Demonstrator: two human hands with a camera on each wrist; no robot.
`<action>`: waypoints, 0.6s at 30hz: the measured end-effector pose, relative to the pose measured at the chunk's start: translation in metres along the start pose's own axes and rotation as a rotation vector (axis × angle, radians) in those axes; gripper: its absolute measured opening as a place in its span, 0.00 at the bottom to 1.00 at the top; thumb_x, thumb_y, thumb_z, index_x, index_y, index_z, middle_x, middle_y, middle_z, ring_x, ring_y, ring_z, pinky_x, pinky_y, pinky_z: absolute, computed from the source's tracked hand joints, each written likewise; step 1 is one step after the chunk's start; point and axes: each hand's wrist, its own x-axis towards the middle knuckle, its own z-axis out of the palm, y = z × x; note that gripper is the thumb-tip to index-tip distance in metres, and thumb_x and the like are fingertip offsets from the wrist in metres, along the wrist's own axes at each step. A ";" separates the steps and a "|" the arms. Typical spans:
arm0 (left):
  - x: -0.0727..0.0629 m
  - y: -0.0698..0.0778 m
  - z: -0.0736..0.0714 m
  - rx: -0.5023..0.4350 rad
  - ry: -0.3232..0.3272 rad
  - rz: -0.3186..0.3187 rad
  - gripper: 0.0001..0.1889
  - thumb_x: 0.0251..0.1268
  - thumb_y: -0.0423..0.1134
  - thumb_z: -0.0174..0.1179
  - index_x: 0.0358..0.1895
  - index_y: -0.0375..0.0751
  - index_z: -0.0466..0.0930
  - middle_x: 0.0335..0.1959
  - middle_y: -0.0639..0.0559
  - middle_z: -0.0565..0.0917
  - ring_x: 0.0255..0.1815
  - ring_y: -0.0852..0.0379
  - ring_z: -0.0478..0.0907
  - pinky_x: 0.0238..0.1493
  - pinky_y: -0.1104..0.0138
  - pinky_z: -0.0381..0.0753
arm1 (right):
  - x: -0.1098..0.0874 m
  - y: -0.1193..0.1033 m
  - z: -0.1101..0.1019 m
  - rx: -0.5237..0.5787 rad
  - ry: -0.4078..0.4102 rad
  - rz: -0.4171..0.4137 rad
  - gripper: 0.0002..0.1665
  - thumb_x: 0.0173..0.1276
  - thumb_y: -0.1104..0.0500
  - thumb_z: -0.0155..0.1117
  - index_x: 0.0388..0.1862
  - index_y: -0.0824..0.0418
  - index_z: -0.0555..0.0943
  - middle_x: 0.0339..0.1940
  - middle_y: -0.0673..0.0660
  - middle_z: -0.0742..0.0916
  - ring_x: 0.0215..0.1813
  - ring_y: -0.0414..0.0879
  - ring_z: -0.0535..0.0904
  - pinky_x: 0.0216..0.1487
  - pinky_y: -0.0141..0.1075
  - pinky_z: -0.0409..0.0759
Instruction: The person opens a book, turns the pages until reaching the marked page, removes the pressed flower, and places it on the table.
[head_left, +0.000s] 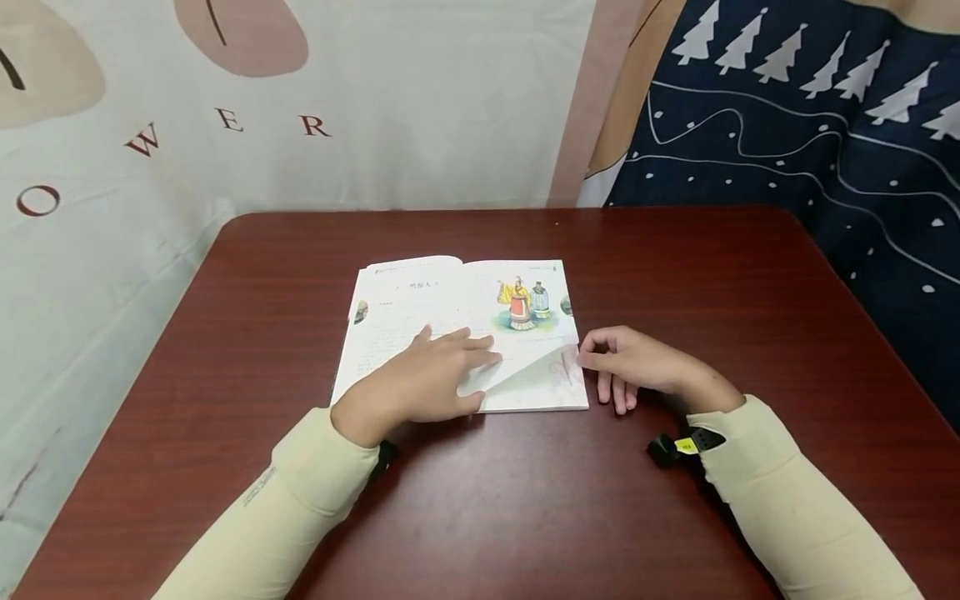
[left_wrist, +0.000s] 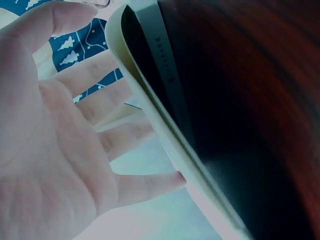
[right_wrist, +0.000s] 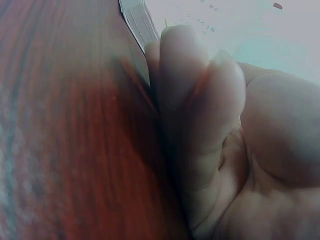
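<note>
An open book (head_left: pixel 420 296) lies on the table, with printed text on its left page and a colour drawing of two robed figures (head_left: pixel 525 304) on its right page. My left hand (head_left: pixel 427 375) rests across the lower middle of the book, fingers spread and straight. In the left wrist view, the left fingers (left_wrist: pixel 117 140) reach over the book's lower edge (left_wrist: pixel 165 135). At the book's right edge, my right hand (head_left: pixel 637 362) pinches the right page between thumb and index finger. The lower right part of that page (head_left: pixel 536 379) is lifted and bent. In the right wrist view, the right hand (right_wrist: pixel 210 130) hides the pinched edge.
The book lies on a dark red-brown wooden table (head_left: pixel 480 500). Behind stand a pale cloth with letters (head_left: pixel 450 108) and a navy cloth with white trees (head_left: pixel 787 125). A black strap with a yellow tag (head_left: pixel 686 445) is on the right wrist.
</note>
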 end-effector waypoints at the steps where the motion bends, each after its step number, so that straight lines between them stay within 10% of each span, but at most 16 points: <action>1: -0.001 0.000 0.000 0.000 0.005 0.003 0.28 0.64 0.48 0.61 0.69 0.55 0.75 0.74 0.54 0.71 0.79 0.45 0.61 0.71 0.30 0.54 | 0.000 0.000 0.000 -0.001 -0.002 0.002 0.17 0.77 0.49 0.57 0.44 0.63 0.75 0.17 0.59 0.85 0.12 0.47 0.80 0.14 0.37 0.78; 18: -0.001 0.001 -0.002 0.011 0.034 0.000 0.25 0.69 0.47 0.59 0.69 0.55 0.75 0.72 0.53 0.74 0.77 0.47 0.64 0.70 0.31 0.56 | 0.001 0.000 -0.001 -0.019 -0.011 -0.025 0.15 0.75 0.53 0.60 0.44 0.65 0.74 0.17 0.59 0.84 0.12 0.47 0.80 0.14 0.36 0.78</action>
